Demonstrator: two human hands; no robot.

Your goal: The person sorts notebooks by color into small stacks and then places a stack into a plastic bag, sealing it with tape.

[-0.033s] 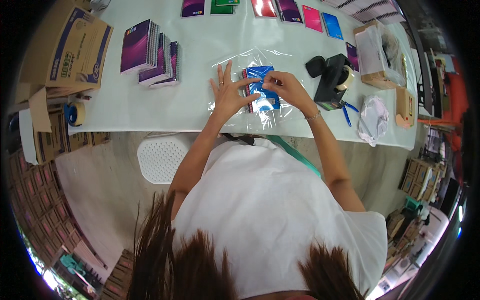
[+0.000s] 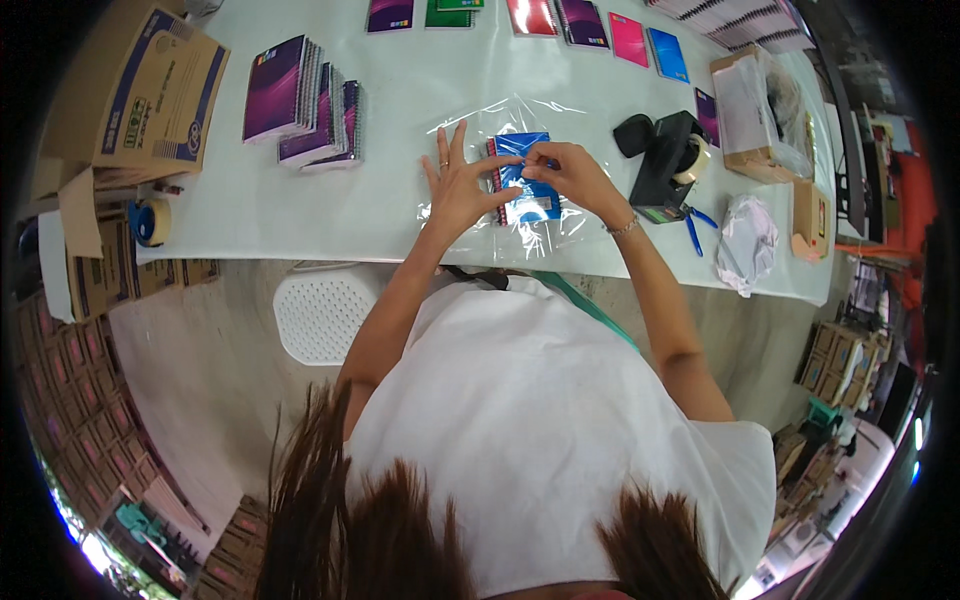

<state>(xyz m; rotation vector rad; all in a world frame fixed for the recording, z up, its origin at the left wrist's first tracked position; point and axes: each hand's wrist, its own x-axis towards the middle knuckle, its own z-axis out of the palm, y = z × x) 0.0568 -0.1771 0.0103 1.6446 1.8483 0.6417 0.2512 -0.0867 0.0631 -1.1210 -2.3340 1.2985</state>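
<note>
A blue spiral notebook (image 2: pixel 533 206) lies on a sheet of clear plastic film (image 2: pixel 535 240) on the white table in front of me. My left hand (image 2: pixel 462 187) has its fingers spread flat on the film at the notebook's left side. Its thumb and index finger reach over the cover. Above the notebook's upper right part, my right hand (image 2: pixel 570 172) is closed in a pinch, its fingertips close to the left index finger. Whatever is between those fingertips is too small to make out.
Purple notebooks (image 2: pixel 280 92) stand stacked at the left, beside a large cardboard box (image 2: pixel 160 90). A black tape dispenser (image 2: pixel 655 165), blue pliers (image 2: pixel 695 230) and crumpled paper (image 2: pixel 747 245) lie at the right. Several notebooks line the far side, including a pink one (image 2: pixel 628 40).
</note>
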